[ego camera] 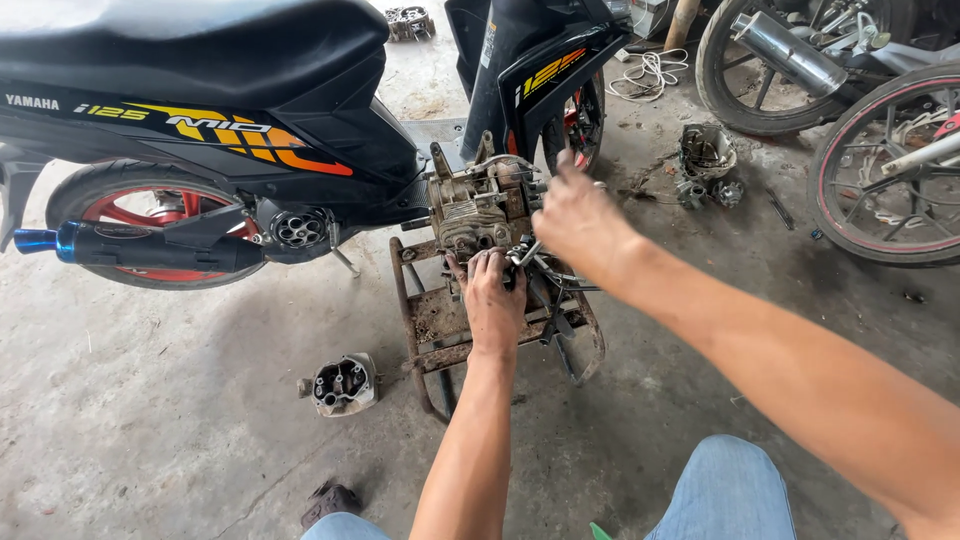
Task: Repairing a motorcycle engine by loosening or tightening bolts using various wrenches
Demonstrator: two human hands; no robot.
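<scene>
**Engine opened up, hands working at its exposed end**

Head view: a black scooter point(200, 110) stands on a rusty metal stand point(440, 320) over a concrete floor point(150, 420). Its engine point(478, 205) sits bare at the middle of the frame, studs sticking up from the open end, so the top part is already off. A cylinder head point(343, 384) lies on the floor, well apart from the engine to the lower left, which fits that reading. More loose engine parts point(706, 160) lie on the floor to the right, near the wheels of other motorbikes point(880, 170).

The left hand point(492, 300) rests low against the engine's near side, fingers curled down onto it; whether it grips something there I cannot tell. The right hand point(578, 222) is just beside the engine's right edge, fingers bent around what looks like a small metal tool or part, partly hidden.

By my judgement the stripping is well along, and the engine itself is not yet rebuilt: the cylinder head remains off
</scene>
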